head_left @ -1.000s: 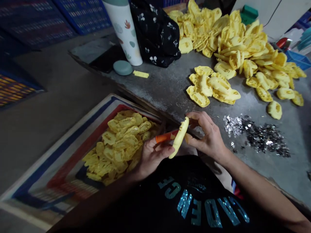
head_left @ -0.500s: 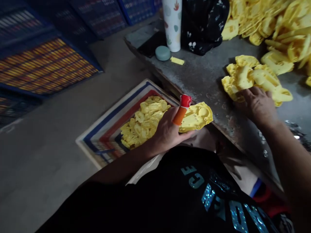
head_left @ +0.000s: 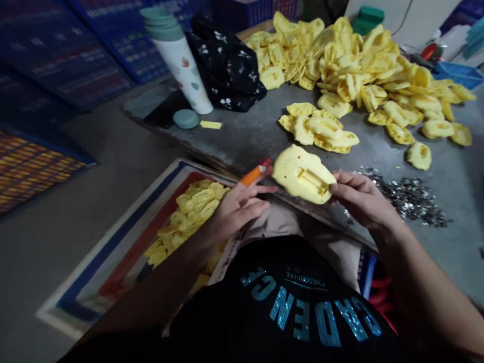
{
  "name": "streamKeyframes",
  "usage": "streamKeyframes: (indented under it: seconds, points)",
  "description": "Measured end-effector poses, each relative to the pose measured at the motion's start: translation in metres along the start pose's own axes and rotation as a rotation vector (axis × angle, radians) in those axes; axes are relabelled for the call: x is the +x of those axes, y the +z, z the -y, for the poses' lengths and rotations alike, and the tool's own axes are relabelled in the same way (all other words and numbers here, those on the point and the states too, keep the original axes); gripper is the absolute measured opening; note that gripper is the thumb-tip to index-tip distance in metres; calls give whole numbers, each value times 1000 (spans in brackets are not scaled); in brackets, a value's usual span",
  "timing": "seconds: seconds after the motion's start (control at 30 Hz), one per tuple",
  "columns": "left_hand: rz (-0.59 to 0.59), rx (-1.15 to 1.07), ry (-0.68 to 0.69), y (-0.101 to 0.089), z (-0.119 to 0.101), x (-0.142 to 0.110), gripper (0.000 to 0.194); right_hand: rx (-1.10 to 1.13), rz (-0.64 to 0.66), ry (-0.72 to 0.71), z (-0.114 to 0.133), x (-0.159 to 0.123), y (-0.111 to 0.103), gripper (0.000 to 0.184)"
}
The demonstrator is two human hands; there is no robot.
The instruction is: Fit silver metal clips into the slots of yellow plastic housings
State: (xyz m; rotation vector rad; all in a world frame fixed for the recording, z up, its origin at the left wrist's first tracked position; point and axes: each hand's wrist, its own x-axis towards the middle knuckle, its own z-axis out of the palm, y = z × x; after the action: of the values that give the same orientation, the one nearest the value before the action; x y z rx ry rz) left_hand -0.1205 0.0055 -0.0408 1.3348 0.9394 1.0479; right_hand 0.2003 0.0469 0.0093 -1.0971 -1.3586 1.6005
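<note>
My right hand point(head_left: 359, 199) pinches the right edge of a flat yellow plastic part point(head_left: 302, 174) and holds it just above the near edge of the grey table point(head_left: 245, 136). My left hand point(head_left: 238, 209) is level with it on the left, fingers loosely curled, with an orange-and-red tool point(head_left: 255, 174) held at its fingertips and pointing toward the part. A small heap of the same yellow parts point(head_left: 317, 126) lies on the table just beyond my hands.
A big pile of yellow parts point(head_left: 359, 65) covers the back of the table. Metal scraps point(head_left: 412, 199) lie at the right. A striped bag holding yellow parts point(head_left: 189, 206) sits on the floor at the left. A tumbler point(head_left: 181, 60), black cloth point(head_left: 227, 65) and round lid point(head_left: 186, 119) stand at the table's left end.
My right hand came back from the small heap with a yellow part. My left hand no longer holds the part it had and keeps only the orange tool.
</note>
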Motion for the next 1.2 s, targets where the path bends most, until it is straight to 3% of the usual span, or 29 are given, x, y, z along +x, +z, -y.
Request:
streamKeyframes:
  seconds: [0.13,0.2,0.27,0.33,0.43,0.53,0.63,0.7,0.77,0.83,0.97,1.2]
  points:
    - [405,-405,-23,45,-11,31,97,230,1,133,-20,-62,-3,39]
    - [558,-484,-96,53,-8,37,97,257,10,150,-32,-89,-6,38]
    - [689,-539,-260,57,-2,42,99,251,1,170,-42,-111,-10,35]
    - [788,-537,-472,63,5,47,104,244,-9,180,-49,-127,-14,31]
    - [881,-455,-750,79,11,48,85,168,5,135,-52,-141,-15,24]
    - [929,-379,-912,94,9,45,70,-12,13,48,-49,-150,-15,22]
    - [922,-380,-956,103,4,48,59,-160,-15,-48,-45,-158,-28,28]
    - [886,-434,-938,105,1,51,61,-315,-276,-120,-46,-163,-48,26]
    - [830,-515,-876,106,-2,53,70,-609,-681,-158,-54,-165,-74,13]
    - [728,-559,-798,107,-3,54,71,-910,-873,-111,-64,-161,-98,7]
    - [553,-616,-748,111,-3,51,73,-1217,-845,-21,-81,-147,-121,12]
    - [530,-735,-775,113,-2,46,64,-1291,-823,-47,-77,-155,-108,16]
